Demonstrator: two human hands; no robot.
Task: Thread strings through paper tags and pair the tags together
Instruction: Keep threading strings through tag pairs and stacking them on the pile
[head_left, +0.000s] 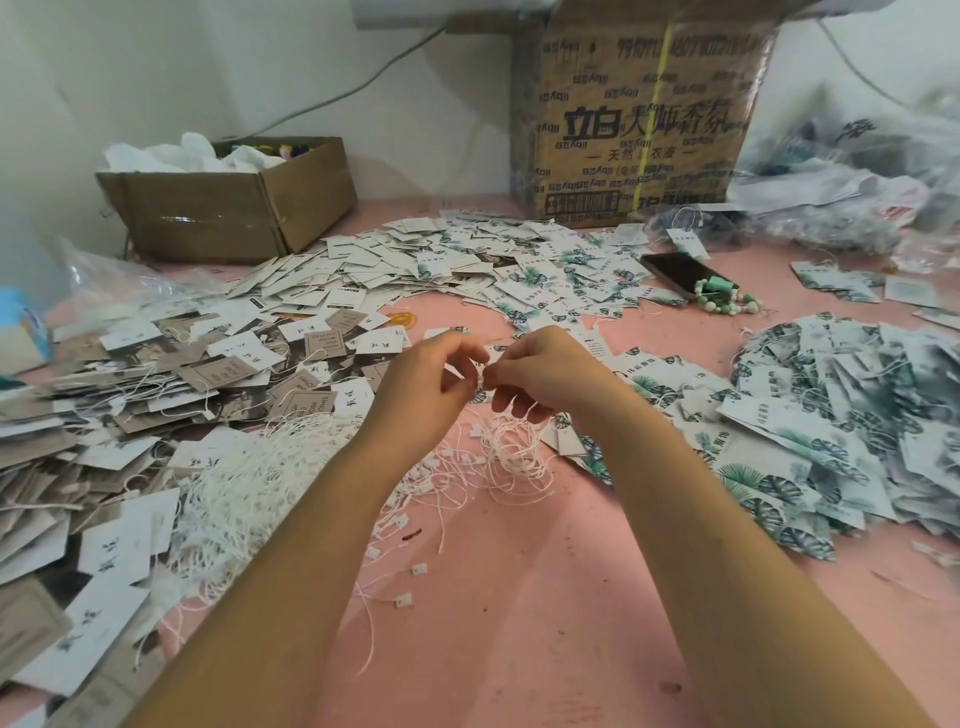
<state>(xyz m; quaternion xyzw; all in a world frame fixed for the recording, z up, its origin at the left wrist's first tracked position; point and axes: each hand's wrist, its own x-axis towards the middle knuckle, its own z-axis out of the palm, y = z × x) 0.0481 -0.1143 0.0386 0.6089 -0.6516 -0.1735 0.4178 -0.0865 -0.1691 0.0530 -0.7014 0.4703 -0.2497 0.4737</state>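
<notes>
- A pink counter (519, 649) is spread across the view and backed by a white wall.
- A large printed carton (639, 114) is stood at the rear, right of centre. A small open cardboard box (228, 208) is set at the rear left.
- Leaf-print tags (831, 441) are heaped at the right and grey and white tags (130, 395) at the left.
- Both forearms are reached forward over the counter's middle. The left hand (421, 384) and right hand (545, 369) are brought together, fingertips meeting.
- White strings (249, 483) are piled left of the arms, and a looser tangle (514, 452) lies below the right hand.
- A small tag (480, 383), mostly hidden, is pinched between the curled fingers of both hands.
</notes>
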